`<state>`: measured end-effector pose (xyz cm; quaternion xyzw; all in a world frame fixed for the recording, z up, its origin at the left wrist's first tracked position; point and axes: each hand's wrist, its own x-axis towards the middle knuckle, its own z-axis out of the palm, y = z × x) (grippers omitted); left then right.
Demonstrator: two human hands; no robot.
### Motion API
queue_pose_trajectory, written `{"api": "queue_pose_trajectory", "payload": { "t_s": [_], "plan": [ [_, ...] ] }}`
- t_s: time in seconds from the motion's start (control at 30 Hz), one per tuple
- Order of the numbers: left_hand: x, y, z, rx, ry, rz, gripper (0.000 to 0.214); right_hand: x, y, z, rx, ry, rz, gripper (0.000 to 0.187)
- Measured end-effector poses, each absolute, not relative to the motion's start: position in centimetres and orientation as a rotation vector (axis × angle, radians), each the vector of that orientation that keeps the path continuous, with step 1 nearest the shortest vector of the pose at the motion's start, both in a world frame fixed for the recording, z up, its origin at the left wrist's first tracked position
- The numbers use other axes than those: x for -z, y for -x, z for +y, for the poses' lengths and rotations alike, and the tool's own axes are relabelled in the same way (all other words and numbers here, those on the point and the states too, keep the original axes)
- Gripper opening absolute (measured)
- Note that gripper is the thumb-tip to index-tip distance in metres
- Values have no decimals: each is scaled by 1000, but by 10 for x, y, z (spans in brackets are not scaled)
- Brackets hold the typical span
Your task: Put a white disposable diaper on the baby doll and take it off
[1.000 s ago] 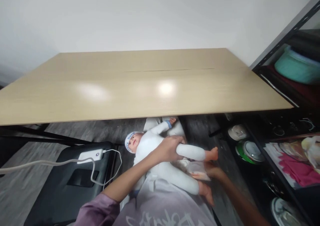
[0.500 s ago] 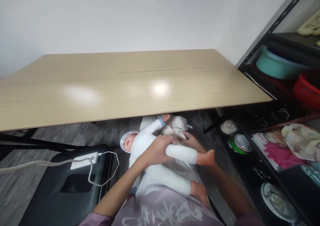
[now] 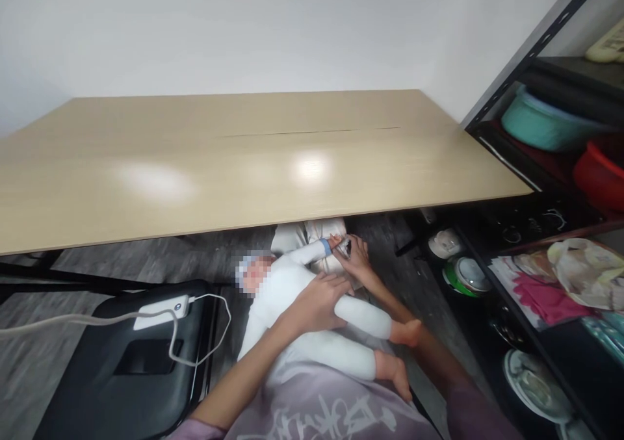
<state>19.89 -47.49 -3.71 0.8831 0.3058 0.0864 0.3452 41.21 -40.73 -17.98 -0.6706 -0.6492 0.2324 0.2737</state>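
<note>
A baby doll (image 3: 287, 290) in a white outfit with blue cuffs lies across my lap, its head to the left and its bare feet to the right. My left hand (image 3: 322, 302) is wrapped around the upper part of the doll's nearer-to-table leg. Beyond it, my right hand (image 3: 355, 256) is curled beside the doll's raised hand (image 3: 334, 240). Between my right fingers is a small greyish, shiny bit that I cannot make out. The doll's other arm is mostly hidden behind my left forearm.
A wooden table (image 3: 253, 173) stands before me, its edge above my knees. On the left, a black stool (image 3: 160, 388) carries a white power bank (image 3: 163, 312) with a cable and a dark phone (image 3: 149, 357). Shelves on the right hold a teal basin (image 3: 550, 125), a red basin (image 3: 602, 170) and bags.
My right hand has come up and left, from behind the doll's leg to beside its hand. The whitish crumpled bundle there no longer shows as before. My left hand still grips the leg.
</note>
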Motion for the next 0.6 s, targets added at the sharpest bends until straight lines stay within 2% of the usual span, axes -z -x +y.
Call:
{"api": "queue_pose_trajectory", "payload": {
  "t_s": [0.2,0.3,0.37,0.5,0.53,0.6],
  "plan": [
    [40,-199,-477,-217,-2296,801,57,190,-400,-365,-817,1590,-2010,67],
    [41,-199,-477,-207,-2304,804,58,189,-411,-360,-857,1535,-2055,69],
    [41,-199,-477,-199,-2316,809,58,185,-420,-368,-856,1531,-2056,81],
    [41,-199,-479,-199,-2326,818,59,161,-434,-399,-772,1520,-2004,118],
    [40,-199,-479,-202,-2329,812,58,151,-434,-406,-741,1485,-2013,122],
    [38,-200,-479,-216,-2340,784,55,128,-430,-414,-689,1367,-2092,116]
  ]
}}
